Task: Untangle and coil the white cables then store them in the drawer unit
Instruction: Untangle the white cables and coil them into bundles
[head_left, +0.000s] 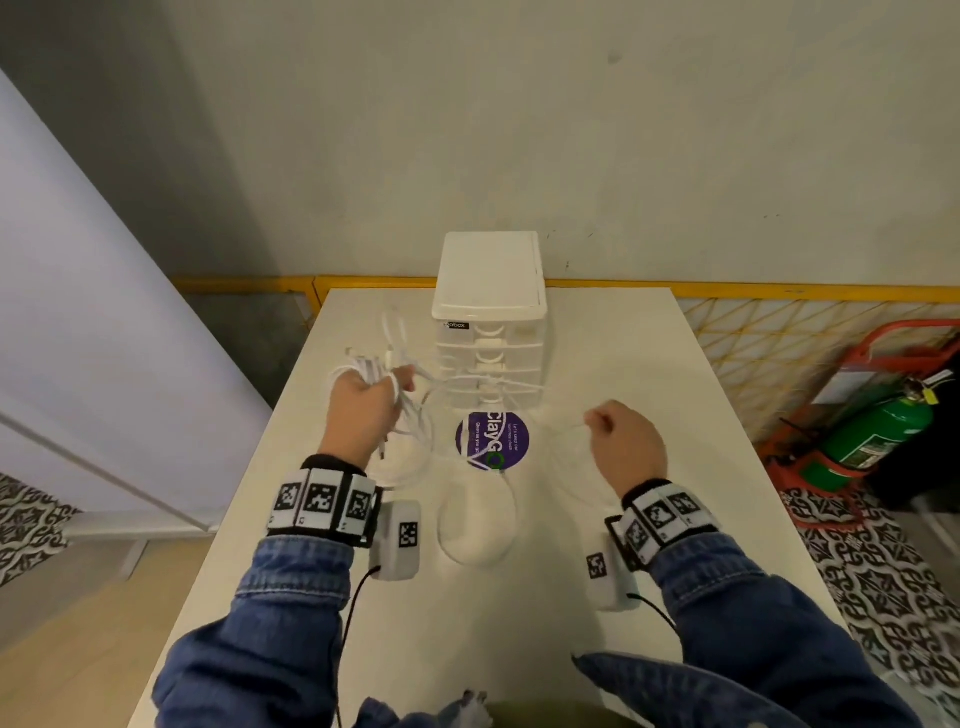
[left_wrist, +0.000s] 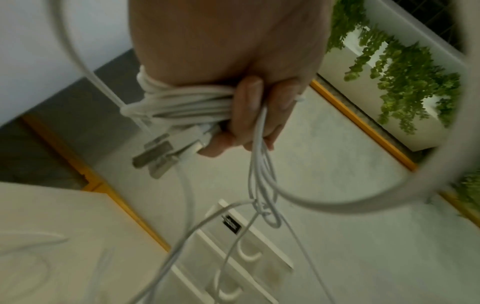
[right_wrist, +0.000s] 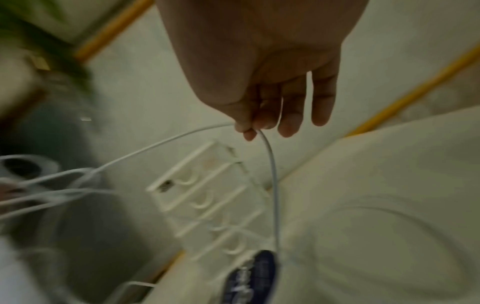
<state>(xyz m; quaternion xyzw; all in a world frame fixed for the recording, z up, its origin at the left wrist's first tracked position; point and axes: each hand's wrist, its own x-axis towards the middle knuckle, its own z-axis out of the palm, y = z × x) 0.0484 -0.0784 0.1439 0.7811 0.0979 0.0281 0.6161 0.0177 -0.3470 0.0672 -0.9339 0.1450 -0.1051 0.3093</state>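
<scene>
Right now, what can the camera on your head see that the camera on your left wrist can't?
Only the head view shows the right hand pinching a thin cable strand, the purple round sticker on the table, a loose cable loop lying there, and the green fire extinguisher.

Only the left wrist view shows the metal plugs sticking out of the bundle, a small knot in the hanging strands, and green plants.

Both show the left hand gripping the bundle of white cables and the drawer unit, drawers shut.
</scene>
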